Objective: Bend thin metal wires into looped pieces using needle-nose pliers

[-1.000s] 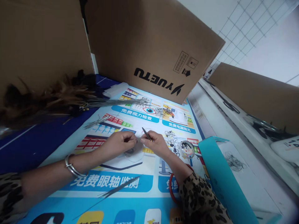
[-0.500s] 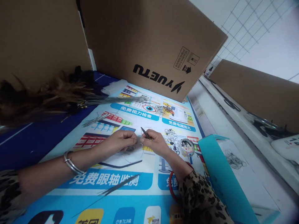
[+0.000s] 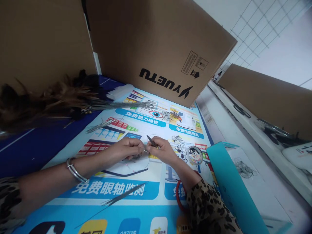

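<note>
My left hand [image 3: 131, 149] is closed in a pinch over the printed sheet, its fingertips on a thin wire [image 3: 145, 150] that shows as a short glint between the hands. Something greyish peeks out below those fingers, too hidden to name. Close by on the right, my right hand [image 3: 162, 149] is closed around a small dark pointed tool [image 3: 151, 141], tip up and to the left; its kind is unclear. A fine thread-like loop curves around both hands. In front of them lies a bundle of thin grey wires [image 3: 124, 194].
Brown feathers on wire stems [image 3: 56, 100] lie at left. Tangled black wire pieces [image 3: 179, 144], a tape roll [image 3: 195, 155] and a red handle [image 3: 179, 195] are near my right arm. A teal box [image 3: 234, 188] stands at right; a large carton [image 3: 158, 42] closes off the back.
My hands stay almost in place, with the fingertips slightly shifted. The short wire between them shows more plainly now. The dark tool is still in my right hand.
</note>
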A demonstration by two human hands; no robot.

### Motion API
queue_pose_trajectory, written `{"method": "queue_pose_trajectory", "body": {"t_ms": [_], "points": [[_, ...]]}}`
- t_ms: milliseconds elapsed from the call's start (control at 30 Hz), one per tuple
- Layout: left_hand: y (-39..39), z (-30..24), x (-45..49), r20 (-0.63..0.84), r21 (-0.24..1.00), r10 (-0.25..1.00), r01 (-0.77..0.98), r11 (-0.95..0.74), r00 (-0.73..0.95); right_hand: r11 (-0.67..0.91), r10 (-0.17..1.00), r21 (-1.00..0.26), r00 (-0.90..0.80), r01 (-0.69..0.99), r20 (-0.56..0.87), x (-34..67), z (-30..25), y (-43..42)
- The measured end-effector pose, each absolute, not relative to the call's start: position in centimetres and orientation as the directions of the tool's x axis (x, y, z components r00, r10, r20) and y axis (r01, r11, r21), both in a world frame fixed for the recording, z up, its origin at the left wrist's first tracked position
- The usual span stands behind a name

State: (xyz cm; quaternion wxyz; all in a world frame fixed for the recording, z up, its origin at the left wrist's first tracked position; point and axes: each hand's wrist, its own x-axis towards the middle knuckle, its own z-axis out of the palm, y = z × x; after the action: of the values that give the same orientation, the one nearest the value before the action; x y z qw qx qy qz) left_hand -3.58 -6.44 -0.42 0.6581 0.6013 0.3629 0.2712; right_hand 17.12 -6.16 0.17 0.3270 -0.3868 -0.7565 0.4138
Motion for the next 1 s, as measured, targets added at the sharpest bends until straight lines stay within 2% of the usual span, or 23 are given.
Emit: {"method": "queue_pose_trajectory", "body": {"t_ms": [200,433,533,667,867,1000], "points": [[-6.6,0.0,-3.5,-0.135,0.989,0.819,0.12,0.081,0.558,0.375,0.842,-0.856,-0.518,0.357,0.153,17.3,1.2,-6.2],[-6.1,0.0,-3.6,-0.066,0.961,0.792,0.253,-0.114,0.607,0.367,0.766,-0.87,-0.638,0.328,0.083,17.9,2.0,-5.9],[-6.0,-0.2,-3.7,-0.032,0.937,0.793,0.293,-0.187,0.609,0.33,0.78,-0.87,-0.625,0.365,0.033,17.9,1.9,-5.9],[-5.8,-0.4,-3.9,-0.038,0.946,0.813,0.284,-0.158,0.581,0.248,0.816,-0.892,-0.577,0.379,-0.018,17.7,1.9,-6.2],[-5.9,-0.5,-3.9,-0.089,0.976,0.838,0.216,-0.035,0.538,0.216,0.862,-0.903,-0.507,0.372,-0.002,17.2,1.5,-6.5],[-6.0,-0.1,-3.7,-0.095,0.98,0.85,0.198,-0.011,0.518,0.225,0.877,-0.905,-0.479,0.362,0.027,17.1,1.0,-6.5]]}}
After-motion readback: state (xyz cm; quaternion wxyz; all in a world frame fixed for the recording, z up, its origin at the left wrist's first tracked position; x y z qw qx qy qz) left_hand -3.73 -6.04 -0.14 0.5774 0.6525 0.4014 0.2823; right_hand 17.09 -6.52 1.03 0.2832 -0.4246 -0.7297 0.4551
